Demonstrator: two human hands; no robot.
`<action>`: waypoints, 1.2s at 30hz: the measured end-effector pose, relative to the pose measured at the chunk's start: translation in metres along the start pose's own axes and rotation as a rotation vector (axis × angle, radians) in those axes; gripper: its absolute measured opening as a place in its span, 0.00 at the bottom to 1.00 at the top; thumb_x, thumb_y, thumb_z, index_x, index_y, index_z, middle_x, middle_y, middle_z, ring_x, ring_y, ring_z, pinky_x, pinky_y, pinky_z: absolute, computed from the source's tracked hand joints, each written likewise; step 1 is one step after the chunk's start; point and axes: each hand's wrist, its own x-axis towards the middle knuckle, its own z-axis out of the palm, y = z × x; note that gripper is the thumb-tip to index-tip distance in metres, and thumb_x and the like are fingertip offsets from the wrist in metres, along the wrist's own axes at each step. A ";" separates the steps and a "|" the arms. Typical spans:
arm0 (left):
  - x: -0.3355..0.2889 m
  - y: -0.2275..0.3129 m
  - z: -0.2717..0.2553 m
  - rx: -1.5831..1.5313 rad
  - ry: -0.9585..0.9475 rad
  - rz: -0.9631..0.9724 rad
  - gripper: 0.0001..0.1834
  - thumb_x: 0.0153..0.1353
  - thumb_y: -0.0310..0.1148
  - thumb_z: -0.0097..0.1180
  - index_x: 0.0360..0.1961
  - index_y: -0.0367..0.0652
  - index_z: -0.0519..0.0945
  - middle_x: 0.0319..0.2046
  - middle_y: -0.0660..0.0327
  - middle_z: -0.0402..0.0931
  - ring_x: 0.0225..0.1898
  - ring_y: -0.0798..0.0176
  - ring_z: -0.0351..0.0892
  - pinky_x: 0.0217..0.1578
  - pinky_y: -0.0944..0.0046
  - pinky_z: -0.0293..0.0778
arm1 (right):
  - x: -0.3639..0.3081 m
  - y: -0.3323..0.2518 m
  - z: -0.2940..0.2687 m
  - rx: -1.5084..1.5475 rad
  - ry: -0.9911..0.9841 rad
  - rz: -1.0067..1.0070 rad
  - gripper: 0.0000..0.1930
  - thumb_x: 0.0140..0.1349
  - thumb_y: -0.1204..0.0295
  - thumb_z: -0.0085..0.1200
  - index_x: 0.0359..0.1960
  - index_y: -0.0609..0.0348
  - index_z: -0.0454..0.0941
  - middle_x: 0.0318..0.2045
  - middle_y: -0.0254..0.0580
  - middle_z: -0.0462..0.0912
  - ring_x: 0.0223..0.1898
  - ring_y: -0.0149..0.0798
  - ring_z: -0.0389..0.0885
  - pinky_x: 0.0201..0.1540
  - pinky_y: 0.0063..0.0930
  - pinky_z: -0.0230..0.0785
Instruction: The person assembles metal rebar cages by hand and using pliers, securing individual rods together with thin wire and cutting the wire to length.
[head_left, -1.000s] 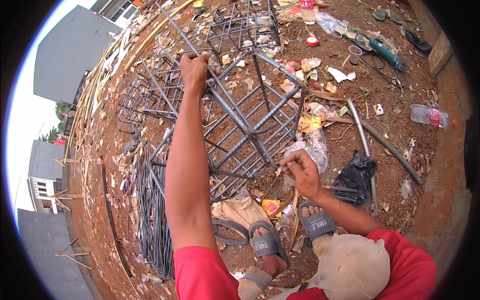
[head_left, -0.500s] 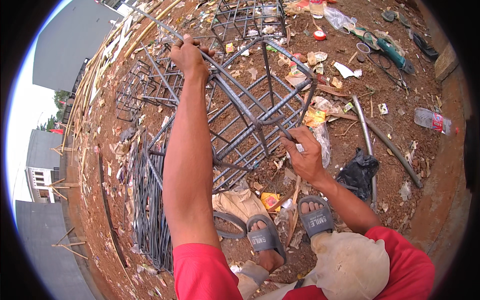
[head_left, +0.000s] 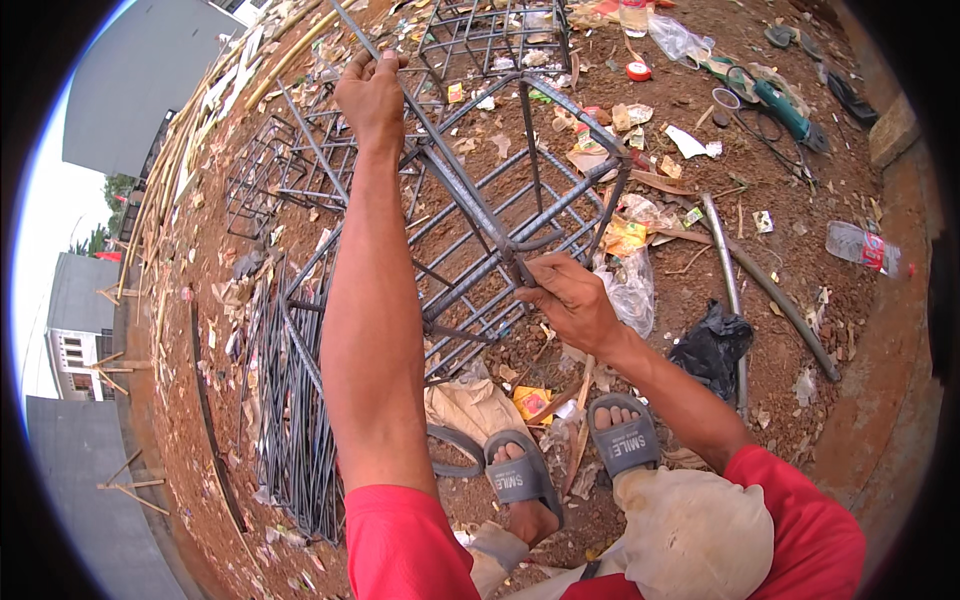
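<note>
My left hand (head_left: 372,100) is closed around a long thin steel rebar (head_left: 420,118), which slants down from the upper left onto a rebar cage. The cage (head_left: 455,300) is built of ribbed bars with square stirrups and lies tilted on the ground in front of me. At its near right corner my right hand (head_left: 572,300) pinches at the rebar's lower end, against the bent stirrup corner (head_left: 535,243). The fingers partly hide that end. My left forearm covers part of the cage's left side.
More rebar cages (head_left: 495,40) stand beyond, and a bundle of thin rods (head_left: 295,410) lies left. To the right are a metal pipe (head_left: 725,260), a black plastic bag (head_left: 712,345), a plastic bottle (head_left: 862,247) and a green angle grinder (head_left: 785,108). Litter covers the soil around my sandals.
Both hands have shifted with the rebar: my left hand slightly up, my right hand left and a little down toward the cage corner. The rebar now lies closer along the cage's top bar.
</note>
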 end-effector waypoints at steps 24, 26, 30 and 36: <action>-0.016 0.011 0.007 0.194 0.080 -0.732 0.35 0.44 0.53 0.78 0.40 0.40 0.72 0.22 0.68 0.59 0.17 0.74 0.59 0.12 0.73 0.51 | -0.005 -0.004 0.005 -0.095 0.036 0.047 0.12 0.56 0.86 0.58 0.42 0.67 0.79 0.36 0.51 0.82 0.37 0.51 0.83 0.39 0.38 0.74; -0.010 0.014 -0.006 0.181 0.002 -0.756 0.71 0.37 0.52 0.81 0.71 0.34 0.43 0.42 0.48 0.67 0.23 0.68 0.62 0.16 0.65 0.58 | -0.011 -0.011 0.006 -0.059 0.033 0.054 0.13 0.56 0.87 0.57 0.43 0.68 0.79 0.36 0.51 0.82 0.37 0.51 0.83 0.39 0.38 0.74; -0.036 0.030 0.018 0.205 0.109 -0.654 0.54 0.43 0.46 0.76 0.66 0.37 0.57 0.37 0.54 0.66 0.20 0.70 0.58 0.14 0.67 0.50 | -0.023 -0.005 -0.010 -0.062 0.077 0.022 0.14 0.56 0.84 0.61 0.45 0.68 0.78 0.37 0.52 0.82 0.38 0.52 0.83 0.39 0.38 0.76; -0.056 0.037 0.013 0.111 -0.009 -0.541 0.18 0.59 0.42 0.67 0.29 0.36 0.81 0.14 0.69 0.62 0.11 0.72 0.50 0.12 0.67 0.46 | -0.039 -0.041 -0.030 -0.131 0.094 0.107 0.18 0.60 0.76 0.64 0.51 0.68 0.76 0.42 0.53 0.81 0.42 0.49 0.82 0.44 0.37 0.75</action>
